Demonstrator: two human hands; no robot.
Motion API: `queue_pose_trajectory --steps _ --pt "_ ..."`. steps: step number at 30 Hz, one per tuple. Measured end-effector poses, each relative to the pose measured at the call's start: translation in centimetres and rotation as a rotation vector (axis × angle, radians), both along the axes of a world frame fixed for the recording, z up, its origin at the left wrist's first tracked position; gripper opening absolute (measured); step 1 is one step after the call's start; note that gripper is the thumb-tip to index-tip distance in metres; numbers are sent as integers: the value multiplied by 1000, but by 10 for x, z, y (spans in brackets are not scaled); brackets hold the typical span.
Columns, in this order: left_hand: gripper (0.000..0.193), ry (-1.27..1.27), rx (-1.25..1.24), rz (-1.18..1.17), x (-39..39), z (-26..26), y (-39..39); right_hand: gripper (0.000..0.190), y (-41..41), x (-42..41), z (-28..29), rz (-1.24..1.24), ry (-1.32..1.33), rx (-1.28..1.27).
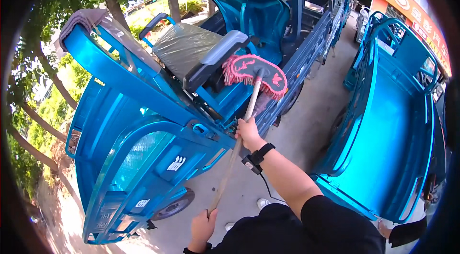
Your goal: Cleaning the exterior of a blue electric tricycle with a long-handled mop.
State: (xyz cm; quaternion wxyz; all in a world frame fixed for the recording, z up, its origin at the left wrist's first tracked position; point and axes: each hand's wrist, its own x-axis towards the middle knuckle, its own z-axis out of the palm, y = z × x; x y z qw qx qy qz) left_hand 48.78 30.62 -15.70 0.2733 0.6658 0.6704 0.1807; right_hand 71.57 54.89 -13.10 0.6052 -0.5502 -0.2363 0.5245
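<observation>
A wooden-handled duster mop (255, 72) with a pink fringe and a dark oval back lies across the middle of the view. My right hand (248, 132) grips the upper part of its handle, and my left hand (203, 226) is closed round the lower end. The mop head is over the driver's area of a blue cargo tricycle (143, 92), beside the grey-and-black armrest (217, 58). Left of that armrest is a seat (185, 47) under clear plastic. A purplish cloth (82, 20) drapes over the tricycle's top rail.
Another tricycle, dark blue, (309, 53) stands close beyond the first. To the right is a blue tricycle with an empty-looking cargo bed (391, 117). Concrete ground (298, 139) runs between them. Another person's hand (384, 229) shows at the lower right. Trees (115, 2) line the left.
</observation>
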Motion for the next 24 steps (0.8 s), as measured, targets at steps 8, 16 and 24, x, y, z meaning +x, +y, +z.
queue_pose_trajectory --steps 8,16,24 --pt "27 -104 -343 14 -57 7 -79 29 -60 -58 1 209 -288 -91" --pt "26 -382 -681 277 7 80 -45 28 -32 -25 6 214 -218 42" --pt "36 -962 -910 303 44 78 -28 22 -6 5 29 95 -32 71"
